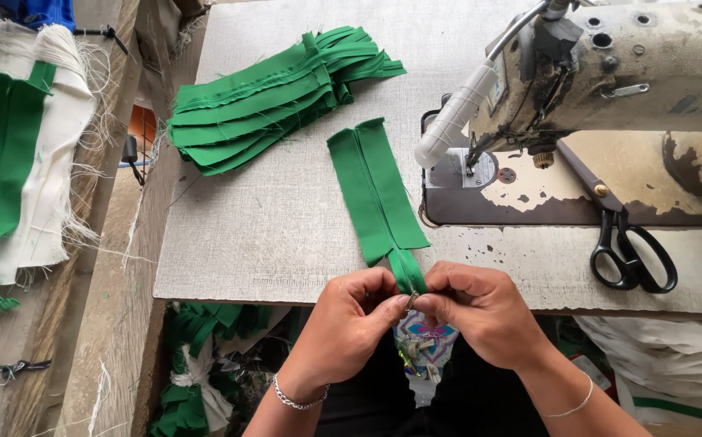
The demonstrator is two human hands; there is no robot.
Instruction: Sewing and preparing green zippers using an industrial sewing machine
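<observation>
At the table edge, left hand [351, 311] and right hand [476, 311] pinch a green zipper strip's [377, 190] metal slider [411, 301].

Fabric stack [274, 101] left of sewing machine [610, 89], scissors [630, 243] right.

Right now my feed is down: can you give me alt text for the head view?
Both hands, left hand and right hand, pinch a small metal zipper slider at the near end of a green zipper strip lying on a grey table. A stack of green fabric pieces lies behind; a worn sewing machine and black scissors sit to the right.
</observation>
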